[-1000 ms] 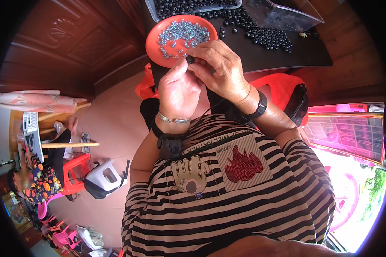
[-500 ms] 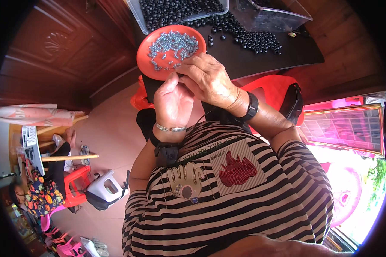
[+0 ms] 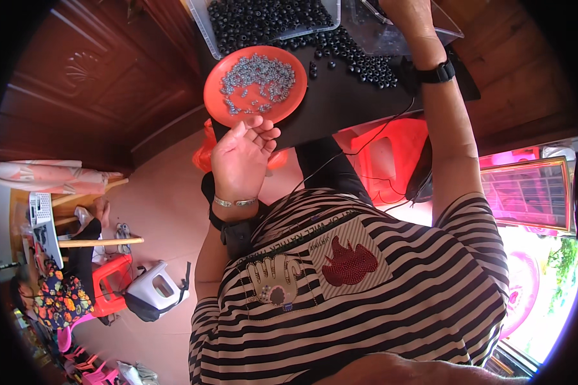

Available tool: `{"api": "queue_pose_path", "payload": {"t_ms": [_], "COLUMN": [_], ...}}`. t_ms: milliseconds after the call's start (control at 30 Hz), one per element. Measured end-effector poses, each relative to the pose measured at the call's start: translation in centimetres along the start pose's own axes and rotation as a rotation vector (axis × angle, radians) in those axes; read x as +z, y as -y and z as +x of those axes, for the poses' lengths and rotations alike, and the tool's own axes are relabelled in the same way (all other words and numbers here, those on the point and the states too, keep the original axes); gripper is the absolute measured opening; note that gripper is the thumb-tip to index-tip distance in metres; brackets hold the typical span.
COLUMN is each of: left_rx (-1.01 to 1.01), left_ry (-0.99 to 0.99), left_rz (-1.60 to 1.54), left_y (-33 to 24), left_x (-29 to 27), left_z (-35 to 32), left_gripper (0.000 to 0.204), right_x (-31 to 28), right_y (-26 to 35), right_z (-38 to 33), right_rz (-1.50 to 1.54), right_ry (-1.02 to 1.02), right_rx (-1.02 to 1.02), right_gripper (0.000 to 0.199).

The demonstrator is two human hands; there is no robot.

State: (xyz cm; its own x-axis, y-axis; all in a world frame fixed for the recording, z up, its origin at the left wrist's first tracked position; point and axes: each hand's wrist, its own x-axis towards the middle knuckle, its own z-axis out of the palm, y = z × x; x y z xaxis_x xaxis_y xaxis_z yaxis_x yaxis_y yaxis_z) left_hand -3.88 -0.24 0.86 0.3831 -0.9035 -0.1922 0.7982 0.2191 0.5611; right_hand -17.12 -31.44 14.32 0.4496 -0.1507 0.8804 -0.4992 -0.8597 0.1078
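My left hand (image 3: pixel 245 153) is palm up below the near rim of the orange plate (image 3: pixel 216 115). Its fingers curl loosely, apart from the palm, and nothing shows in them. On the plate lie many small shiny grey-blue beads (image 3: pixel 263 74). At the top right my right hand (image 3: pixel 408 14) reaches over the clear plastic box (image 3: pixel 392 45). The frame edge cuts off its fingers, so their grip is hidden. Loose round black beads (image 3: pixel 372 69) are spread on the dark table between plate and box.
A clear tub (image 3: pixel 204 29) full of black beads (image 3: pixel 270 16) stands behind the plate. A thin black cable (image 3: pixel 366 151) runs from my right wrist down to my lap. Under the table is a red stool (image 3: pixel 395 151). Another person (image 3: pixel 58 295) sits at the far left.
My right hand has left my left hand and moved up and right to the clear box. My left hand has shifted slightly left, its fingers now in view.
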Motion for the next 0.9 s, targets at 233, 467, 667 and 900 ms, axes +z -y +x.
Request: {"api": "queue_pose_path", "payload": {"t_ms": [233, 467, 667, 900], "left_rx": [-0.03, -0.034, -0.014, -0.03], "left_ry": [-0.032, -0.058, -0.068, -0.01], "left_rz": [-0.024, 0.007, 0.028, 0.024], "left_y": [0.0, 0.3, 0.5, 0.5], "left_x": [-0.6, -0.3, -0.6, -0.4], "left_z": [0.0, -0.2, -0.6, -0.3], "left_gripper": [0.026, 0.025, 0.024, 0.025], "right_x": [4.3, 7.7, 7.8, 6.5], "right_y": [4.5, 5.0, 5.1, 4.5], "right_z": [-5.1, -8.9, -8.8, -8.7], "right_rz": [0.458, 0.293, 0.265, 0.415], "right_ry": [0.66, 0.889, 0.834, 0.643], "right_rx": [0.042, -0.26, -0.316, -0.179], "right_gripper": [0.017, 0.025, 0.021, 0.019]}}
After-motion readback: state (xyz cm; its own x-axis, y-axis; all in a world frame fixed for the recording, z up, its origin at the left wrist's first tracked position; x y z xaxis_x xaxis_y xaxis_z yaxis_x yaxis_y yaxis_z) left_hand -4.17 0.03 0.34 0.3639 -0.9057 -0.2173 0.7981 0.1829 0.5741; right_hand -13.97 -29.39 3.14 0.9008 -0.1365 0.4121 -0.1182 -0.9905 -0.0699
